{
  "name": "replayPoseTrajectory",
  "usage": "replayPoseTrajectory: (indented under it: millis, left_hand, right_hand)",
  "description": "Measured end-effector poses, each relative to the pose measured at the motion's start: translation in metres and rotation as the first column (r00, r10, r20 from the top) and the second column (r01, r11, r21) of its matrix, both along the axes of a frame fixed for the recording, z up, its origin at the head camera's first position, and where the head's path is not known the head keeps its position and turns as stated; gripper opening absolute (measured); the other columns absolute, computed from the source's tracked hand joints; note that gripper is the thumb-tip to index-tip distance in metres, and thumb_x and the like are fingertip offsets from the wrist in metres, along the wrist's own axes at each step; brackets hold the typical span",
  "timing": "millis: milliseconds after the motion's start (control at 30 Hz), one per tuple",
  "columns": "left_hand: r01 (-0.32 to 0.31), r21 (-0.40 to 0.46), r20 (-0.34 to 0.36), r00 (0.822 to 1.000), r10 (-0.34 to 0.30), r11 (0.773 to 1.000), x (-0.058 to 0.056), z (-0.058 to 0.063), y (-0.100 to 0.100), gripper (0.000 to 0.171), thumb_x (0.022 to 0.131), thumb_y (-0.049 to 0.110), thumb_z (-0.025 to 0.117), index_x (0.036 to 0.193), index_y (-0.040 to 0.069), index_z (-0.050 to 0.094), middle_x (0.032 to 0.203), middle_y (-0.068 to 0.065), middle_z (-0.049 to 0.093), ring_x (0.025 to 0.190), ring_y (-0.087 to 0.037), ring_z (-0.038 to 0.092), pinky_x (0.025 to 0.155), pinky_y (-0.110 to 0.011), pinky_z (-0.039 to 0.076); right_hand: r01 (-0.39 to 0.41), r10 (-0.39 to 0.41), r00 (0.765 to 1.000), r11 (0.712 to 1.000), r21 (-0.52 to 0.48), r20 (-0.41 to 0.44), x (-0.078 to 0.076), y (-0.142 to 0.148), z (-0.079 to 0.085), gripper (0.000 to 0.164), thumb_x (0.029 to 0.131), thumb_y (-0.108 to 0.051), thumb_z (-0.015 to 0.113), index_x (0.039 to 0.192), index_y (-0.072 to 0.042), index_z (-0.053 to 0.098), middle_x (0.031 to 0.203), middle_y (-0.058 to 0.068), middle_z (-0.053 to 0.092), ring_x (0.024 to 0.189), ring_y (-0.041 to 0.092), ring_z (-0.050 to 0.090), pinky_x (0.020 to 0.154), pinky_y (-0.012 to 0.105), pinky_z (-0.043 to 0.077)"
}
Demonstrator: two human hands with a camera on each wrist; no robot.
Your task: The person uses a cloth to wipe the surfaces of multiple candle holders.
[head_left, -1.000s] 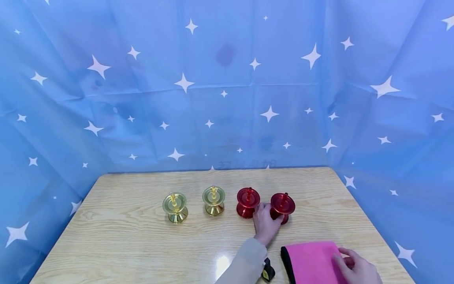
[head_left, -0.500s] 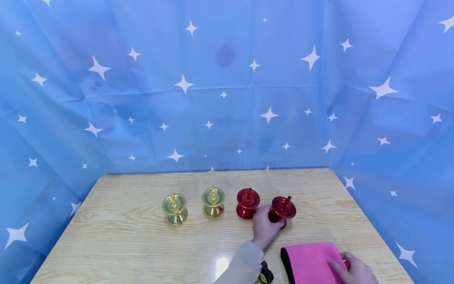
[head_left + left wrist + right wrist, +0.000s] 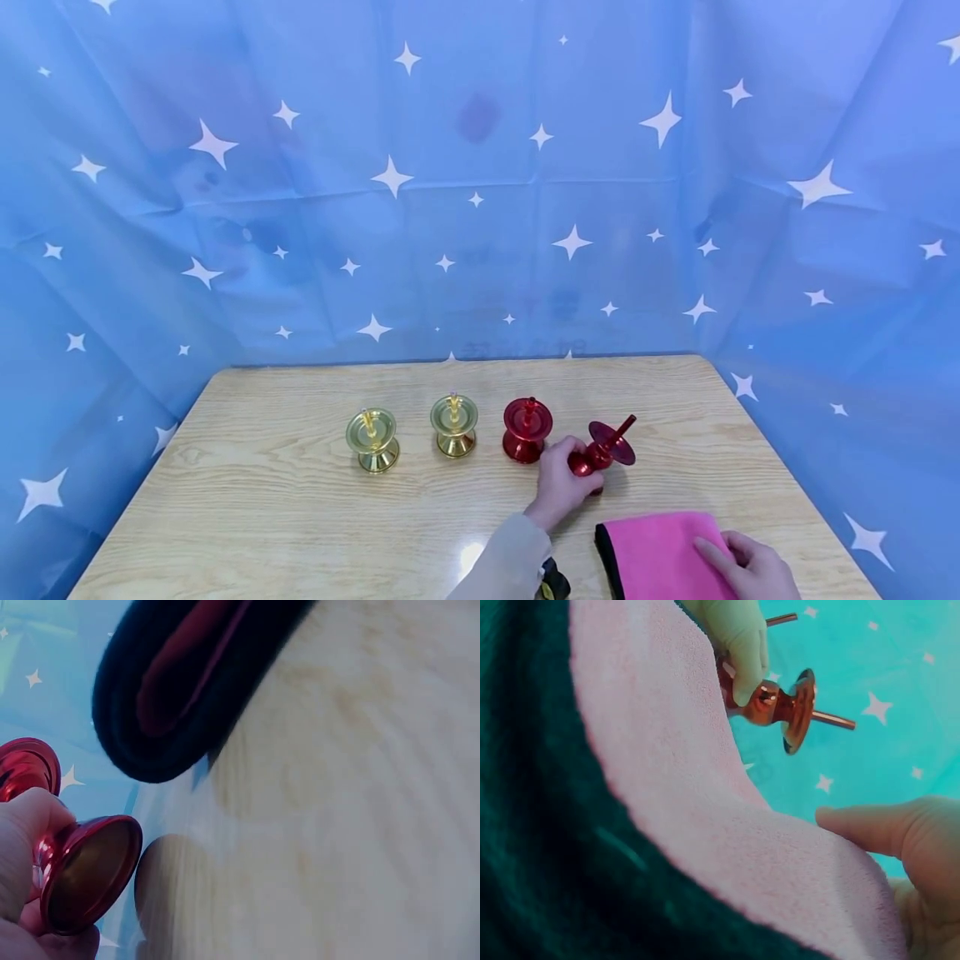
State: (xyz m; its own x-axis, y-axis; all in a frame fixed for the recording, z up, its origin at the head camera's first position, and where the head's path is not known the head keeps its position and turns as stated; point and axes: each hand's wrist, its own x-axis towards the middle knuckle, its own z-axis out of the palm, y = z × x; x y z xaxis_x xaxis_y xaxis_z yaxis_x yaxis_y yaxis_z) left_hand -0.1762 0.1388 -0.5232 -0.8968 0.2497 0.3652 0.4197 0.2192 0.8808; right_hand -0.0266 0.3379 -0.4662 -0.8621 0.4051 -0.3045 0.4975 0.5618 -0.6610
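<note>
My left hand [image 3: 562,485] grips a shiny red candle holder [image 3: 600,456] by its lower part, tilted with its spike leaning right. The left wrist view shows the hollow underside of that candle holder [image 3: 94,877] facing the camera, fingers and thumb round its narrow part. A folded pink cloth [image 3: 663,550] with a black edge lies at the front right. My right hand [image 3: 756,573] pinches the cloth's right side, thumb on top and the other fingers partly hidden. From the right wrist, the raised cloth [image 3: 660,742] partly covers the left hand [image 3: 739,645].
Another red candle holder [image 3: 527,429] stands upright just left of my left hand. Two gold candle holders [image 3: 454,425] stand further left on the wooden table [image 3: 262,517]. A blue curtain [image 3: 480,275] with white stars hangs behind and at the sides.
The red candle holder in my left hand has gone from upright to tilted right, coming slightly towards me. My right hand has shifted slightly, its thumb moving onto the cloth.
</note>
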Motion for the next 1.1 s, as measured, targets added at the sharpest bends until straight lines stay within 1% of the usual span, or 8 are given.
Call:
replayPoseTrajectory:
  millis: [100, 200, 367, 433, 533, 867, 967, 1100]
  left_hand:
    - [0.046, 0.054, 0.031, 0.998, -0.048, 0.997, 0.003, 0.000, -0.004, 0.027, 0.064, 0.002, 0.077, 0.087, 0.006, 0.063, 0.084, 0.003, 0.063, 0.081, -0.002, 0.053, 0.076, -0.017, 0.045]
    - [0.075, 0.096, 0.079, 0.993, -0.083, 0.993, 0.006, 0.000, -0.009, 0.026, 0.065, 0.001, 0.076, 0.087, 0.006, 0.063, 0.084, 0.005, 0.061, 0.079, 0.000, 0.051, 0.072, -0.016, 0.046]
    - [0.093, 0.151, 0.162, 0.980, -0.118, 0.984, 0.010, 0.003, -0.017, 0.025, 0.068, 0.002, 0.077, 0.087, 0.006, 0.062, 0.084, 0.006, 0.061, 0.079, 0.000, 0.051, 0.072, -0.017, 0.045]
    - [0.092, 0.184, 0.192, 0.973, -0.128, 0.979, 0.011, 0.006, -0.020, 0.024, 0.070, 0.002, 0.076, 0.088, 0.005, 0.062, 0.085, 0.004, 0.061, 0.080, 0.000, 0.051, 0.075, -0.019, 0.046]
    - [0.085, 0.230, 0.217, 0.967, -0.136, 0.969, 0.014, 0.013, -0.025, 0.022, 0.072, 0.002, 0.075, 0.089, 0.003, 0.061, 0.086, 0.003, 0.062, 0.082, -0.001, 0.052, 0.076, -0.021, 0.046]
    - [0.162, 0.357, 0.243, 0.935, -0.259, 0.920, 0.026, 0.028, -0.039, 0.022, 0.074, -0.002, 0.072, 0.093, -0.003, 0.060, 0.090, -0.003, 0.064, 0.081, -0.002, 0.055, 0.077, -0.020, 0.047]
    - [0.168, 0.396, 0.253, 0.925, -0.283, 0.903, 0.031, 0.033, -0.043, 0.022, 0.074, -0.006, 0.070, 0.093, -0.007, 0.059, 0.092, -0.011, 0.065, 0.081, -0.002, 0.055, 0.077, -0.019, 0.047]
    - [0.151, 0.453, 0.245, 0.927, -0.286, 0.879, 0.036, 0.045, -0.049, 0.022, 0.073, -0.010, 0.067, 0.092, -0.012, 0.056, 0.093, -0.022, 0.064, 0.081, -0.003, 0.057, 0.077, -0.020, 0.047]
  right_hand:
    - [0.003, -0.003, 1.000, 1.000, -0.015, -0.002, 0.000, -0.001, 0.000, 0.033, 0.087, -0.036, 0.063, 0.084, -0.003, 0.065, 0.059, -0.001, 0.055, 0.050, 0.011, 0.050, 0.048, 0.025, 0.042]
    - [0.031, -0.030, 1.000, 0.994, -0.107, 0.008, 0.000, -0.001, 0.000, 0.037, 0.087, -0.036, 0.063, 0.091, 0.001, 0.066, 0.061, 0.001, 0.060, 0.052, 0.014, 0.055, 0.050, 0.027, 0.046]
    - [0.008, -0.004, 1.000, 0.963, -0.271, 0.014, -0.001, 0.002, 0.003, 0.054, 0.090, -0.036, 0.059, 0.113, 0.013, 0.058, 0.069, 0.005, 0.066, 0.059, 0.020, 0.062, 0.055, 0.031, 0.051]
    - [-0.022, 0.026, 1.000, 0.950, -0.313, 0.007, -0.001, 0.003, 0.005, 0.058, 0.091, -0.035, 0.057, 0.120, 0.014, 0.052, 0.072, 0.005, 0.067, 0.061, 0.021, 0.063, 0.057, 0.032, 0.052]
    - [-0.030, 0.036, 0.999, 0.936, -0.350, 0.010, -0.002, 0.002, 0.009, 0.059, 0.091, -0.036, 0.057, 0.123, 0.014, 0.051, 0.075, 0.005, 0.067, 0.064, 0.021, 0.063, 0.059, 0.033, 0.052]
    - [-0.025, 0.032, 0.999, 0.913, -0.407, 0.011, -0.005, -0.002, 0.015, 0.059, 0.093, -0.038, 0.055, 0.126, 0.011, 0.050, 0.080, 0.004, 0.069, 0.069, 0.021, 0.064, 0.061, 0.035, 0.053]
    - [-0.015, 0.020, 1.000, 0.915, -0.403, 0.008, -0.005, -0.003, 0.013, 0.058, 0.092, -0.037, 0.055, 0.125, 0.011, 0.050, 0.079, 0.004, 0.069, 0.068, 0.020, 0.064, 0.061, 0.035, 0.053]
    - [0.005, 0.000, 1.000, 0.920, -0.391, 0.013, -0.005, -0.005, 0.012, 0.058, 0.092, -0.038, 0.056, 0.124, 0.010, 0.052, 0.079, 0.004, 0.068, 0.068, 0.020, 0.064, 0.061, 0.035, 0.052]
